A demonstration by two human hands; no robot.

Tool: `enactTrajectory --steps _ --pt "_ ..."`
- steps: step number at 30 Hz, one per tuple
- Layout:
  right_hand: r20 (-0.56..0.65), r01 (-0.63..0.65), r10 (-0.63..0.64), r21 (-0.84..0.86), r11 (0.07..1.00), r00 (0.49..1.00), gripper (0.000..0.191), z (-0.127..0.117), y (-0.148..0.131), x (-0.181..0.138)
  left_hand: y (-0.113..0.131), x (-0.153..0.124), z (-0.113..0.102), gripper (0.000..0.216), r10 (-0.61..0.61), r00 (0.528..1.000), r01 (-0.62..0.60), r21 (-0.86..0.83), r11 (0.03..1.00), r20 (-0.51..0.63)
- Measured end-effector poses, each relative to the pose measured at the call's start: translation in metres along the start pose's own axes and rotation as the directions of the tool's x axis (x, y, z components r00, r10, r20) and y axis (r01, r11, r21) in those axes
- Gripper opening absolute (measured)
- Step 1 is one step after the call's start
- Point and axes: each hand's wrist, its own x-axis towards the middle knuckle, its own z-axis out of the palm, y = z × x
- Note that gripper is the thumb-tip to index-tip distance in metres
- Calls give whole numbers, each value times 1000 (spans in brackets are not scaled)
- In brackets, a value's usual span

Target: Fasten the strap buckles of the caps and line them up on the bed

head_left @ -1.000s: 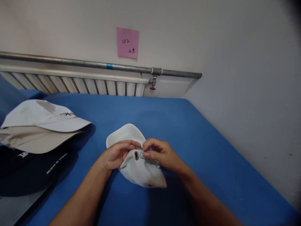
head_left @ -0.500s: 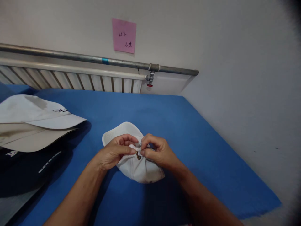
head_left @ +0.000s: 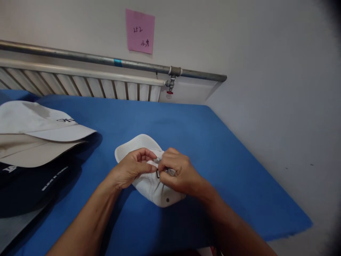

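The cap was off-white, with a curved brim pointing up and to the left and a soft, creased crown turned toward the viewer; it lay between the two hands over the middle of the blue table. Rows of stitching ran along the brim, and a small, dark, round spot marked the crown. A dark metal buckle showed at the back opening. The left hand was half curled, thumb and fingertips closed loosely about the cap's edge beside the buckle. The right hand was drawn in tighter, pinching the cap just beside it; exactly what lay between its tips was hidden.

At left, smooth fabric caps overlapped: a white cap with black lettering, a beige cap and a dark cap with a white monogram and blurred brim text. A square pink note on the wall read "252" above handwritten characters. Below it ran a metal pipe and a ribbed radiator.
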Motion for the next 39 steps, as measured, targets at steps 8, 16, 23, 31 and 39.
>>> enactTrajectory --steps 8,16,23,31,39 --pt "57 -17 13 75 997 998 14 -4 1 -1 2 0 -1 33 24 999 -24 -5 1000 -30" --pt "151 -326 291 334 884 945 13 -20 8 1 9 -5 -3 33 49 999 -50 -53 997 -23" --pt "227 -477 420 427 768 879 21 -12 10 1 6 -5 -3 32 52 999 -52 -28 998 10" --pt "233 -461 398 460 759 887 20 -22 16 1 11 -9 -10 31 31 999 -33 31 999 42" --pt "421 -576 398 516 634 815 31 -36 45 -5 18 -12 -24 26 141 984 -145 29 989 109"
